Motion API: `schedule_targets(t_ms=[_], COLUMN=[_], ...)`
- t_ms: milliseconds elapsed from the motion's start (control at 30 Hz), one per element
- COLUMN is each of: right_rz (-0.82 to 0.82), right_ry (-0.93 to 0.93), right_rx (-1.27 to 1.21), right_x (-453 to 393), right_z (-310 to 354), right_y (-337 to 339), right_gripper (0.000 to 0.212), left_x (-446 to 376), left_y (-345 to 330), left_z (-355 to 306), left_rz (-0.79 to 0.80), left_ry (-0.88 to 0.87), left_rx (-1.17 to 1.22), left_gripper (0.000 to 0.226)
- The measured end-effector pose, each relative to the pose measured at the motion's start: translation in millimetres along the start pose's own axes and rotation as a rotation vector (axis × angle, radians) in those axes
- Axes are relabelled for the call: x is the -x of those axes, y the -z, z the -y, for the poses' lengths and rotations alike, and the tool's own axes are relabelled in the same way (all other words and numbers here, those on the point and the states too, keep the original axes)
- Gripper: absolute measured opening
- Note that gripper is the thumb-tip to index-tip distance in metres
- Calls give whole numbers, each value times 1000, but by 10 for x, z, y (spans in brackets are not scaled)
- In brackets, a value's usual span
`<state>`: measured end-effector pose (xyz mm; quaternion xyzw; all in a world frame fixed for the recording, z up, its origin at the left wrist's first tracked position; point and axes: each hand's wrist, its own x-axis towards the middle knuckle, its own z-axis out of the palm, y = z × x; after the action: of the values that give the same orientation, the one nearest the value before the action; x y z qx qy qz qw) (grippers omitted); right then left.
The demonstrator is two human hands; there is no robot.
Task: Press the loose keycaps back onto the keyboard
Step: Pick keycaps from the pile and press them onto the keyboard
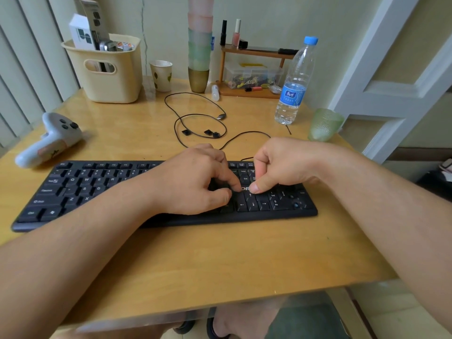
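- Black plastic keyboard [97, 192] lies across the near half of the yellow wooden table [220, 260].
- Left hand [195, 179], fingers curled, presses beside the arrow keys.
- Right hand [281, 165], fisted, presses down with its thumb tip.
- Loose black keycaps [210, 133] lie beyond, inside the black cable's [195, 104] loop.

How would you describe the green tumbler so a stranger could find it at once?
Start at the wooden table and go to its far right corner. Beside the water bottle stands the green tumbler, alone near the edge. Unlike the stacked cups by the wall, it is single, translucent and bumpy-textured.
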<state>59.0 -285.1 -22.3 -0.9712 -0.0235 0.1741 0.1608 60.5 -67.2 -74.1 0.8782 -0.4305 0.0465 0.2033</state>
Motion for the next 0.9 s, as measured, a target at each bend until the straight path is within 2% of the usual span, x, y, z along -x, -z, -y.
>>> schedule_targets(t_ms=[67, 167, 267, 433, 533, 700, 800, 900], right_rz=[-1, -19, -64, -330, -413, -449, -435, -418], right_ry=[14, 33, 41, 55, 52, 101, 131, 172], right_rx=[27, 71, -51, -361, -437, -435, -436, -400], right_x=[5, -4, -19, -87, -177, -337, -470, -589], right_z=[-3, -4, -75, -285, -375, -389, -324, -167], right_y=[-42, -90, -14, 150, 180, 106, 1, -58], right_gripper=[35, 34, 32, 29, 28, 21, 19, 15], left_x=[-3, -3, -2, -9, -12, -25, -37, -54], left_y=[-1, -3, -1, -9, -3, -24, -46, -58], left_z=[4, -8, -27, -44, -56, -86, -67, -52], left_rz=[0, 7, 16, 96, 79, 82, 1, 30], left_ry=[6, 11, 10, -2, -10, -40, -63, -63], left_rx=[-4, -2, 16, -30, -58, -73, -78, -64], left_gripper=[33, 32, 36, 48, 51, 42, 38, 39])
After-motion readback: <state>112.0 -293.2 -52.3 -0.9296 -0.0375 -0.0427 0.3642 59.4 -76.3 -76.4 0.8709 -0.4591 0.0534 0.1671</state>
